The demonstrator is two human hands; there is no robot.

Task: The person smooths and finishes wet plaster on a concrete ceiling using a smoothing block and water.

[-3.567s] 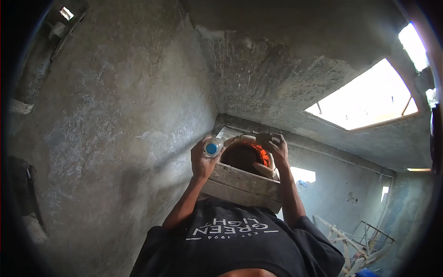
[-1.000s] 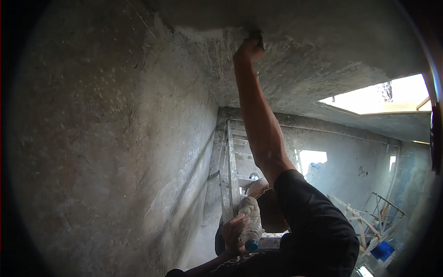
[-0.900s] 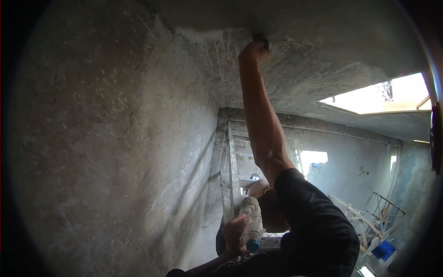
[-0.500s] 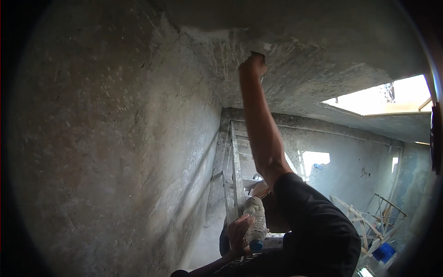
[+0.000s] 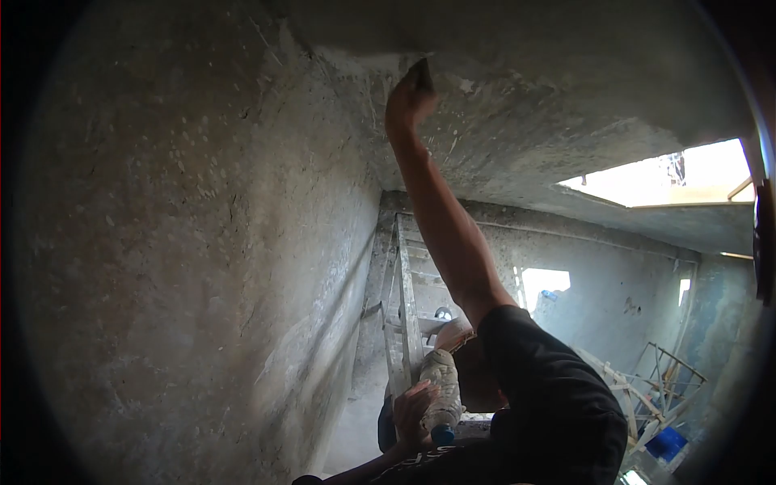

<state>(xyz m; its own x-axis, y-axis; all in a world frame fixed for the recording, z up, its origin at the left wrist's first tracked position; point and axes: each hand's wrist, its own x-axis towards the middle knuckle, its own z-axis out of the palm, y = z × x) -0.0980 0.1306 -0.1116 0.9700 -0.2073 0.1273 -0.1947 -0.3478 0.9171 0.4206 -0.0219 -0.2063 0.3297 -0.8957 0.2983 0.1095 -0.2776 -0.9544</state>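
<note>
My right hand (image 5: pixel 410 101) is raised to the grey ceiling (image 5: pixel 517 105), its fingers closed round a dark, flat scraper-like tool (image 5: pixel 422 74) whose tip points up at the surface. Low in the view, my left hand (image 5: pixel 413 411) lies against a bottle (image 5: pixel 441 388) crusted with pale plaster, its blue cap (image 5: pixel 443 435) facing down toward me. The fingers rest on the bottle's left side; how firmly they grip it is hard to make out.
A spattered wooden ladder (image 5: pixel 408 311) stands behind the bottle. The rough wall (image 5: pixel 178 267) rises at the left. A bright opening (image 5: pixel 671 176) cuts the ceiling at the right. Below it are a wooden frame (image 5: pixel 659 396) and a blue container (image 5: pixel 667 444).
My right hand has moved left and up along the ceiling, and the tool now shows more clearly. My left hand and the bottle have hardly moved.
</note>
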